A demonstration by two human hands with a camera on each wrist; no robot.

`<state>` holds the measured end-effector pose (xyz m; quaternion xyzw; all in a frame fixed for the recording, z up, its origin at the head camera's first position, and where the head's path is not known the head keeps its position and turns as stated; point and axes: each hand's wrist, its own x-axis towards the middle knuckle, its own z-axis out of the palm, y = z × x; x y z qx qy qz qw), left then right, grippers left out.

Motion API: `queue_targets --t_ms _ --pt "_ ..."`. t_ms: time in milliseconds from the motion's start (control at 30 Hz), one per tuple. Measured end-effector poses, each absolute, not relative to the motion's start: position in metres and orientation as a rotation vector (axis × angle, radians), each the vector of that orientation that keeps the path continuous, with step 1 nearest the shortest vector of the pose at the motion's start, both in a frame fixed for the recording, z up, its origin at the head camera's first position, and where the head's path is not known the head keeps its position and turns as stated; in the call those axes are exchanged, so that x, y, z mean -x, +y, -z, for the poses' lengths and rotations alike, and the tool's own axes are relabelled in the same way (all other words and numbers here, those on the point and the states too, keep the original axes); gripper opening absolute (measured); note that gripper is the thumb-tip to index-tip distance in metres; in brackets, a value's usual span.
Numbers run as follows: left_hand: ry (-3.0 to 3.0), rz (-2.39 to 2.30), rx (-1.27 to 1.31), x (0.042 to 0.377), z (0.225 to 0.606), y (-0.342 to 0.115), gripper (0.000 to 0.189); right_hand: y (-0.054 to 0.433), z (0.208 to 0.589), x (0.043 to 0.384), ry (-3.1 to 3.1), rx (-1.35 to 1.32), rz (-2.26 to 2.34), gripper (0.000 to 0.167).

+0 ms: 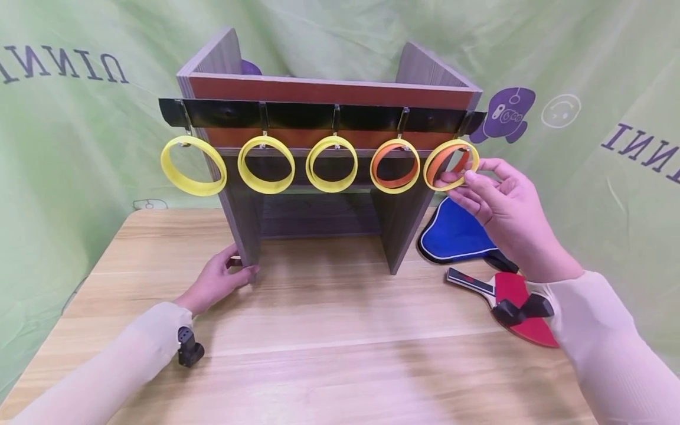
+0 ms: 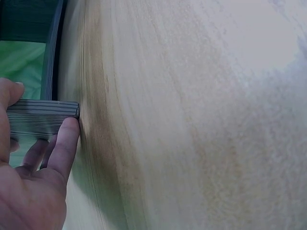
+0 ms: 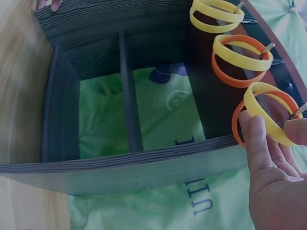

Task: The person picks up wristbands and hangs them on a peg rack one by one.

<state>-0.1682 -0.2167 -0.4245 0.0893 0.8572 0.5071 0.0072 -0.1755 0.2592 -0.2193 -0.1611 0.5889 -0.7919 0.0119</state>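
On the rightmost hook of the black rail (image 1: pixel 303 120) hang a yellow ring (image 1: pixel 474 158) and an orange ring (image 1: pixel 435 166), one overlapping the other. My right hand (image 1: pixel 512 209) pinches this pair at the lower right, thumb on the yellow band and fingertips against the orange one, as the right wrist view shows. Low on the left, my left hand (image 1: pixel 220 280) grips the foot of the grey wooden shelf's side panel (image 2: pixel 43 112), thumb on one face and fingers on the other. The rail runs along the shelf's reddish-brown front board (image 1: pixel 334 90).
More yellow rings (image 1: pixel 183 188) hang from the other hooks, one with an orange ring (image 1: pixel 411 177) inside it. To the right on the wooden table (image 1: pixel 319 354) lie a blue paddle case (image 1: pixel 457 230) and a red table tennis paddle (image 1: pixel 533 330). A green printed cloth (image 1: pixel 95 136) hangs behind.
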Motion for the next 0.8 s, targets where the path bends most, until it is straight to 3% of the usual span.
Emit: queue_targets --t_ms 800 --pt "2.754 -1.363 -0.371 0.164 0.413 -0.221 0.052 0.264 0.235 0.166 1.916 0.473 2.418 0.021"
